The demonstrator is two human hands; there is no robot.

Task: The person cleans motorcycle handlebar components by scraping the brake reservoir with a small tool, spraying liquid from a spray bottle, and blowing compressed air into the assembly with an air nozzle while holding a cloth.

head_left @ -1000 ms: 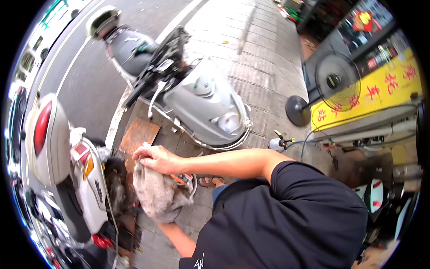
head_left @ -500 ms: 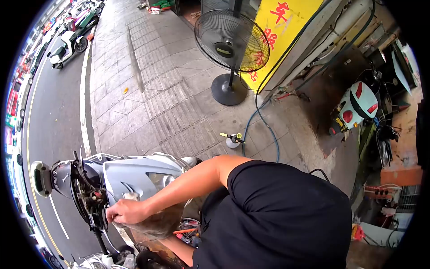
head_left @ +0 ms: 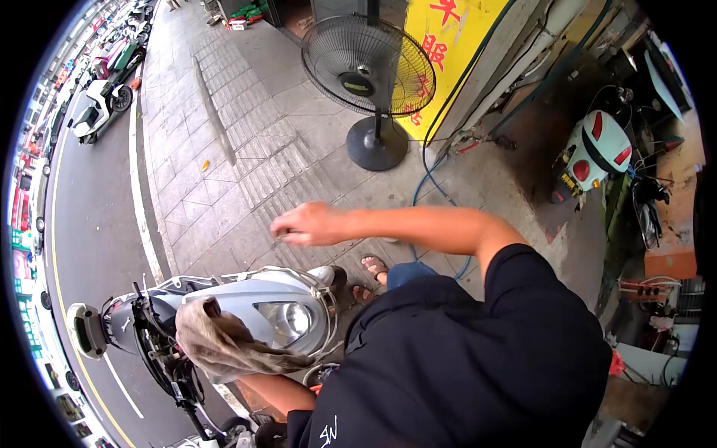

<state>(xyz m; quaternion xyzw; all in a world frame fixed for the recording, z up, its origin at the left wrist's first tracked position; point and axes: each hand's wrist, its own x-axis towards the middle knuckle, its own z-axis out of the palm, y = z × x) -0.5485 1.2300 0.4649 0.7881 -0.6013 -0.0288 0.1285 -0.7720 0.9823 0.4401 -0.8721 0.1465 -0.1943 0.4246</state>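
Cloth (head_left: pixel 224 340) hides left hand, right hand (head_left: pixel 308 224) blurred: grips unclear. Orange item (head_left: pixel 317 389) in container (head_left: pixel 320 366).

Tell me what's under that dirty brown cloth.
The left forearm runs beneath the cloth. The left hand is covered; whether it holds anything there can't be seen. Part of the scooter behind is hidden too.

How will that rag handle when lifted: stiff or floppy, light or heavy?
Likely floppy: the rag drapes in loose folds over the end of the left forearm. Probably light for its size, since it looks like plain cloth with a thin trailing edge. Unlikely to roll, given its limp, uneven shape; whether it's damp, I can't tell.
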